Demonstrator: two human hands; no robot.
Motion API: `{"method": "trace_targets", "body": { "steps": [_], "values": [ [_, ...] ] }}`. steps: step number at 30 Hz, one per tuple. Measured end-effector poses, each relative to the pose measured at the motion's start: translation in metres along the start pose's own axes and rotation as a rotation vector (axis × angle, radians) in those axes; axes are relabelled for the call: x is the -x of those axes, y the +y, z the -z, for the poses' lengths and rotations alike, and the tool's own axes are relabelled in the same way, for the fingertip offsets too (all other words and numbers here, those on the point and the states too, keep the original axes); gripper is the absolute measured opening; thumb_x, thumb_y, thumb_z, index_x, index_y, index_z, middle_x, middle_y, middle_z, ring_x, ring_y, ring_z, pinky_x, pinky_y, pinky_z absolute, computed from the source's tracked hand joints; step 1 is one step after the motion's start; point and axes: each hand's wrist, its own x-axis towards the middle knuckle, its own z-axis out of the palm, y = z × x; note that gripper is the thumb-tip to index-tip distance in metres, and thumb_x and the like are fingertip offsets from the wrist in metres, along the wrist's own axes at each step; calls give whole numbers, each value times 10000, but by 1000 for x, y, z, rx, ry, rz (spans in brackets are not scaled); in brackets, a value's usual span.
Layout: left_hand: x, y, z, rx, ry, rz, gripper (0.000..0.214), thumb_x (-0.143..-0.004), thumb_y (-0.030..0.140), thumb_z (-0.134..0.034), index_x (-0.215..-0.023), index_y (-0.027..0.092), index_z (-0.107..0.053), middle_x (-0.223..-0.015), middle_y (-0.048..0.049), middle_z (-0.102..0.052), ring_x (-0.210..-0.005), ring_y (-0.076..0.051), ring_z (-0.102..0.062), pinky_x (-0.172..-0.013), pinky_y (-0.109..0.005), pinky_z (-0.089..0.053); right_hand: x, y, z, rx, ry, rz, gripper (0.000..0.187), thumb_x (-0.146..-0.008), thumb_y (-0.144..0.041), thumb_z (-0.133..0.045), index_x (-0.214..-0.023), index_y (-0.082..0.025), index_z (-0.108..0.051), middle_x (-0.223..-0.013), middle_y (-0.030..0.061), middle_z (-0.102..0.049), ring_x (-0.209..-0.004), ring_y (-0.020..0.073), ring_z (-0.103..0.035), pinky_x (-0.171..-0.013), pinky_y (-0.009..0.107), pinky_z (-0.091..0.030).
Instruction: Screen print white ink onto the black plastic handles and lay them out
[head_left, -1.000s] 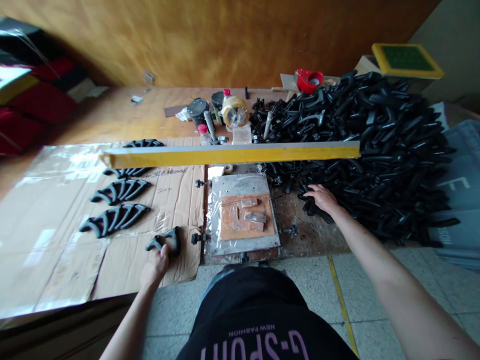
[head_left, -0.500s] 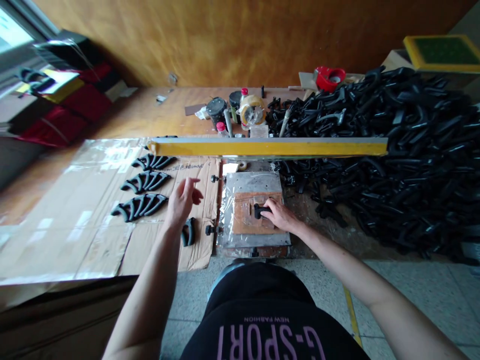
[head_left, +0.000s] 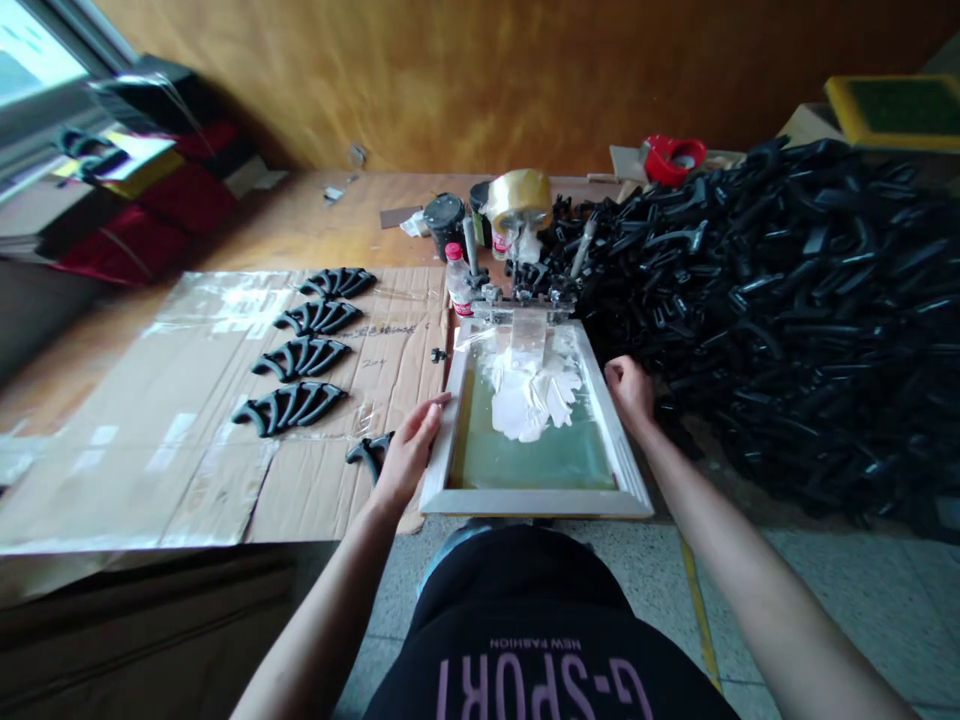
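Observation:
A framed printing screen lies lowered flat in front of me, with a blob of white ink on its green mesh. My left hand grips the frame's left rail. My right hand holds the right rail, fingers curled over it. A small black plastic part lies on the cardboard just left of my left hand. Several black fan-shaped parts lie in a row on the cardboard further left.
A huge heap of black plastic parts fills the right of the bench. Behind the screen stand a tape roll, a black tin and a small red-capped bottle. A red tape dispenser sits at the back.
The screen frame, raised edge-on before, has swung down flat over the jig. My right hand left the black part on the jig and my left hand left the cardboard; both now hold the frame.

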Motion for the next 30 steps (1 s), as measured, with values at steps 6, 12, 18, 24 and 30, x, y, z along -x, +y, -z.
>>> {"method": "trace_targets", "body": {
  "steps": [6,12,18,24,30],
  "values": [
    [-18,-83,-15,-4,-52,158,795,-802,501,-614,-1504,235,-353,-883,-19,-661,-666,-123,-579,-573,-214,-435,-49,-66,-9,70,110,296,451,-827,-308,-674,-1236,-156,-562,-1245,164,-565,-1143,318,-506,-926,448,-441],
    [-22,-87,-17,-64,-58,159,688,-841,493,-564,-1456,213,-436,-935,-38,-660,-736,-130,-584,-619,-219,-438,-7,-92,-27,157,-224,496,151,-865,-66,-501,-868,-149,-627,-854,98,-647,-873,229,-551,-747,327,-420],
    [-21,-89,-17,-44,-74,159,699,-840,514,-559,-1450,198,-430,-858,-18,-644,-676,-123,-570,-583,-218,-425,23,-75,2,59,-378,875,139,-866,-102,-520,-814,-168,-631,-801,62,-631,-795,197,-539,-680,303,-379],
    [-20,-86,-16,25,-73,190,703,-808,539,-606,-1409,199,-471,-896,-38,-675,-707,-139,-599,-576,-218,-431,26,-81,-16,84,-160,746,203,-912,-85,-459,-926,-153,-650,-871,86,-638,-855,211,-526,-707,320,-391],
    [-16,-72,-14,43,-69,200,726,-788,545,-632,-1402,187,-478,-858,-32,-677,-681,-139,-598,-581,-226,-442,31,-81,-14,-4,-181,803,92,-904,-178,-572,-940,-169,-657,-836,53,-641,-815,189,-547,-680,293,-416]
  ]
}}
